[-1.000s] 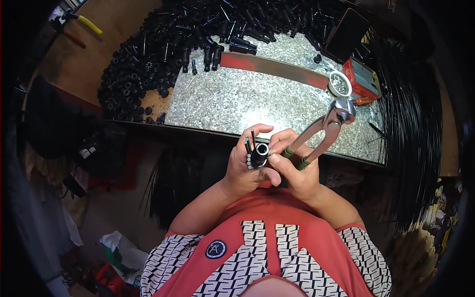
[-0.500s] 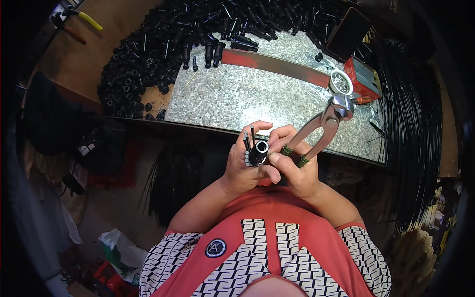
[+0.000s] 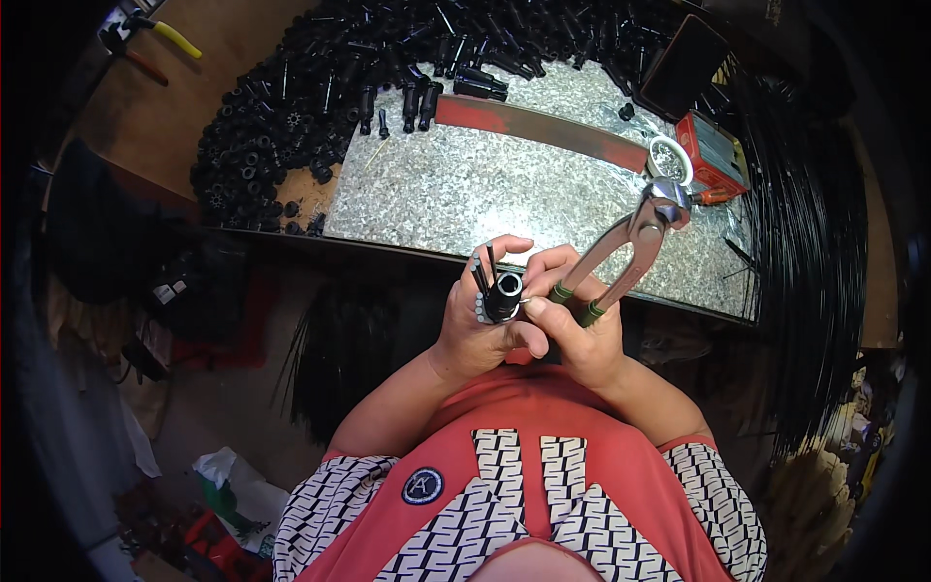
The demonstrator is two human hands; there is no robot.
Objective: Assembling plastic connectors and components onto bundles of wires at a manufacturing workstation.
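My left hand (image 3: pixel 465 335) is closed round a short black socket-like cylinder (image 3: pixel 503 303), its pale hollow end facing up. Several thin dark rods (image 3: pixel 478 281) stand beside the cylinder in the same hand, and small grey round ends show along its left side. My right hand (image 3: pixel 590 339) grips a pair of end-cutting pincers (image 3: pixel 630 250) with green-sleeved handles, the jaws pointing up and away over the worktop. Its thumb and forefinger also pinch a small thin piece at the cylinder's right side; what this piece is I cannot make out.
A speckled stone slab (image 3: pixel 456 199) lies on the bench before me. Black cylindrical parts (image 3: pixel 291 126) are heaped at its left and back. A long metal strip (image 3: pixel 543 134), a white cup (image 3: pixel 669 160), a red box (image 3: pixel 710 155) and black wires (image 3: pixel 805 242) lie farther right.
Both hands have shifted very slightly left, with the cylinder and pincers. A little more of the thin piece shows between the right fingertips and the cylinder.
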